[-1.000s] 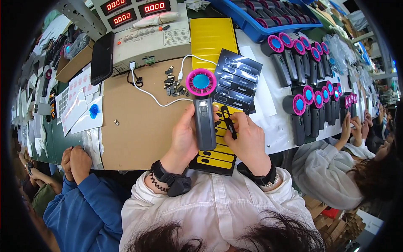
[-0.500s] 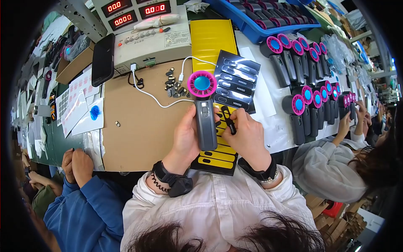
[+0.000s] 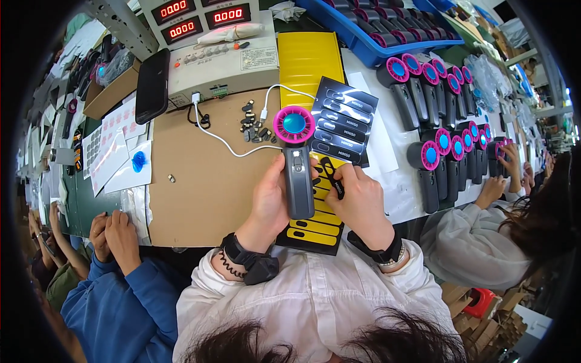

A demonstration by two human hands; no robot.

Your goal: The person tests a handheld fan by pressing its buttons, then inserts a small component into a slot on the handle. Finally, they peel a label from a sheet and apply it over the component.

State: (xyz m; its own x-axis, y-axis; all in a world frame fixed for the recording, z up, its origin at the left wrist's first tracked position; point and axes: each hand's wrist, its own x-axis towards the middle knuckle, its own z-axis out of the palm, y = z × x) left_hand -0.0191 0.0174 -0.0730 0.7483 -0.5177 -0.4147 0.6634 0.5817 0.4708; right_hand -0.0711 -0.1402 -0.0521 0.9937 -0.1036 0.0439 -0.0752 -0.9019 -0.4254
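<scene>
My left hand [image 3: 268, 196] is closed around the grey handle of a handheld fan [image 3: 299, 193], its pink and blue round head pointing away from me. Between the fingertips of my right hand [image 3: 363, 199] is a narrow black sticker [image 3: 332, 176] with an oval cutout, held just right of the fan handle and apart from it. Under my hands lies a yellow backing sheet [image 3: 313, 236] with a black border and peeled strip shapes. Beyond it sits a sheet of black stickers [image 3: 344, 121]. The fan hides some of my left fingers.
A test box [image 3: 221, 63] with red displays stands at the back, a black phone [image 3: 152, 86] leaning on it. White cables [image 3: 230, 145] and small dark parts [image 3: 253, 124] lie on the brown board. Rows of fans [image 3: 430, 154] and a blue crate [image 3: 381, 45] are at right. Co-workers' hands [image 3: 115, 239] appear on both sides.
My grip on the fan and sticker looks the same, and the whole view has shifted slightly. A co-worker's hand at the right has moved onto the small fans there.
</scene>
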